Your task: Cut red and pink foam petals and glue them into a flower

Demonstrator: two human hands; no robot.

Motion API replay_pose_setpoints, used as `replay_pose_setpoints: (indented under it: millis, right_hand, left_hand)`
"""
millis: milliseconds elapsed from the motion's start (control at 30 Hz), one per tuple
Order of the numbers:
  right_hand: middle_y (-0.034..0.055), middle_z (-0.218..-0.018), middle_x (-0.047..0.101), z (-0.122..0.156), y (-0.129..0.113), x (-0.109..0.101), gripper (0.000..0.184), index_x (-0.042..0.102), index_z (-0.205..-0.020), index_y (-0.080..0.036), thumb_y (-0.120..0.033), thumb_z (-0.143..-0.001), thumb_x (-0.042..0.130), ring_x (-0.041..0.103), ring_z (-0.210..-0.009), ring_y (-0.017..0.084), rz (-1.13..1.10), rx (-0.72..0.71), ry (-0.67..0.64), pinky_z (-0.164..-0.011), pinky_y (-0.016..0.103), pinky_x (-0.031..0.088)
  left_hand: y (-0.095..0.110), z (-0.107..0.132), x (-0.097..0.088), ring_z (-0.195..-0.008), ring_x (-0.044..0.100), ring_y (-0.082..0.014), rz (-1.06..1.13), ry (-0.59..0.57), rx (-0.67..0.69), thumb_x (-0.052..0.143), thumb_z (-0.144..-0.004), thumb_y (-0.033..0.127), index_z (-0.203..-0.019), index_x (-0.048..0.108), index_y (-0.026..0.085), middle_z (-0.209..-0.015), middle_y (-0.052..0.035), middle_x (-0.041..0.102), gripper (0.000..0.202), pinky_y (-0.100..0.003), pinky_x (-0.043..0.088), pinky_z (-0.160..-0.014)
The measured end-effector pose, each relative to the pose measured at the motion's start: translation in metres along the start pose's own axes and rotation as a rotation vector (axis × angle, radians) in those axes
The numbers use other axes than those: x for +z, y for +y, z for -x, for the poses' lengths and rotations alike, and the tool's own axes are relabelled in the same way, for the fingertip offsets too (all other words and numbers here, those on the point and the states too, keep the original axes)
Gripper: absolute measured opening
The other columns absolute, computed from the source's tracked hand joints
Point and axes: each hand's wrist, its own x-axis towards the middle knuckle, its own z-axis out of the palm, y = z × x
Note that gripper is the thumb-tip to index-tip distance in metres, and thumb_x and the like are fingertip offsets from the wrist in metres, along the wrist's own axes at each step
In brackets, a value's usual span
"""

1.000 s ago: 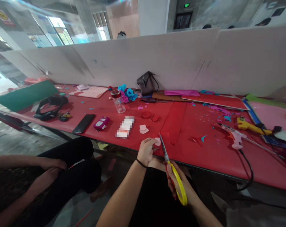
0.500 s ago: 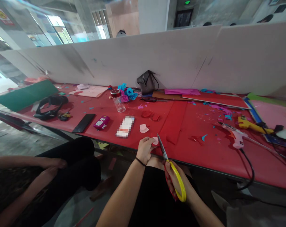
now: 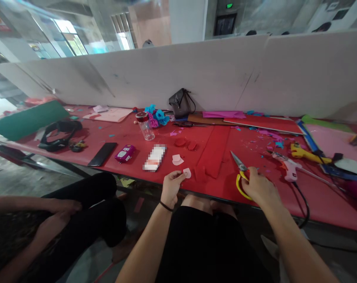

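Between thumb and fingers, my left hand pinches a small pink paper piece just over the table's front edge. My right hand is closed on the yellow handle of the scissors, which lie low over the red tabletop with their blades pointing away. Part of the handle is hidden under the fingers. More pink paper pieces rest just beyond my left hand. Strips of red paper lie between the two hands, and cut red pieces are farther back.
A pink glue gun with a cord lies to the right, near a yellow tool. Leftward are a blurred-screen phone, purple case, black phone and glass jar. Another person's hands rest at the left.
My right hand has moved right with the scissors, from over my lap to the tabletop, and its grip has turned. My left hand still pinches the pink paper piece.
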Motion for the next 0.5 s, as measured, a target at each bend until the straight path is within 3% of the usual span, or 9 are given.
replay_pose_setpoints:
  millis: [67, 167, 233, 333, 400, 500]
  right_hand:
    - [0.0192, -0.094, 0.064, 0.000, 0.000, -0.003, 0.031, 0.056, -0.112, -0.013, -0.029, -0.089, 0.042, 0.064, -0.084, 0.032, 0.069, -0.016, 0.017, -0.065, 0.038, 0.043]
    - [0.0215, -0.107, 0.059, 0.012, -0.014, -0.004, 0.027, 0.064, -0.103, -0.013, -0.026, -0.087, 0.047, 0.056, -0.099, 0.037, 0.109, -0.065, 0.243, -0.073, 0.043, 0.041]
    - [0.0195, -0.109, 0.059, 0.023, -0.034, 0.003, 0.026, 0.067, -0.101, -0.013, -0.026, -0.086, 0.049, 0.054, -0.098, 0.033, 0.015, -0.156, 0.357, -0.079, 0.043, 0.039]
    - [0.0141, -0.093, 0.064, 0.037, -0.073, 0.023, 0.029, 0.069, -0.094, -0.016, -0.039, -0.087, 0.053, 0.054, -0.087, 0.029, -0.191, -0.310, 0.240, -0.080, 0.041, 0.038]
    - [0.0162, -0.097, 0.064, 0.042, -0.095, 0.037, 0.034, 0.067, -0.097, -0.014, -0.044, -0.085, 0.055, 0.052, -0.091, 0.032, -0.240, -0.235, 0.246, -0.079, 0.043, 0.037]
    - [0.0163, -0.101, 0.065, 0.041, -0.110, 0.051, 0.024, 0.065, -0.094, -0.016, -0.036, -0.082, 0.060, 0.052, -0.095, 0.034, -0.350, -0.172, 0.256, -0.079, 0.044, 0.036]
  left_hand:
    - [0.000, 0.000, 0.000, -0.051, 0.046, -0.0066, -0.027, -0.002, 0.016, 0.082, -0.048, 0.038, -0.062, 0.068, 0.012, -0.056, 0.0000, 0.060, 0.033, -0.019, 0.029, -0.047]
    - [0.000, 0.000, -0.001, -0.048, 0.041, -0.0052, -0.047, 0.017, 0.015, 0.083, -0.049, 0.038, -0.063, 0.068, 0.012, -0.054, 0.0010, 0.059, 0.033, -0.019, 0.025, -0.046]
    - [0.000, 0.001, 0.000, -0.049, 0.043, -0.0055, -0.030, 0.024, 0.013, 0.083, -0.049, 0.038, -0.065, 0.067, 0.012, -0.056, 0.0006, 0.060, 0.034, -0.019, 0.024, -0.046]
    - [0.001, 0.004, 0.003, -0.053, 0.049, -0.0068, 0.035, 0.018, 0.025, 0.084, -0.047, 0.035, -0.066, 0.066, 0.013, -0.063, -0.0003, 0.063, 0.034, -0.019, 0.027, -0.047]
    - [0.001, 0.006, 0.003, -0.054, 0.050, -0.0063, 0.071, 0.008, 0.020, 0.085, -0.047, 0.033, -0.066, 0.066, 0.014, -0.064, 0.0000, 0.064, 0.033, -0.018, 0.029, -0.048]
    - [0.000, 0.008, 0.000, -0.055, 0.050, -0.0057, 0.091, -0.028, -0.024, 0.085, -0.049, 0.031, -0.067, 0.066, 0.013, -0.066, 0.0000, 0.065, 0.031, -0.018, 0.032, -0.049]
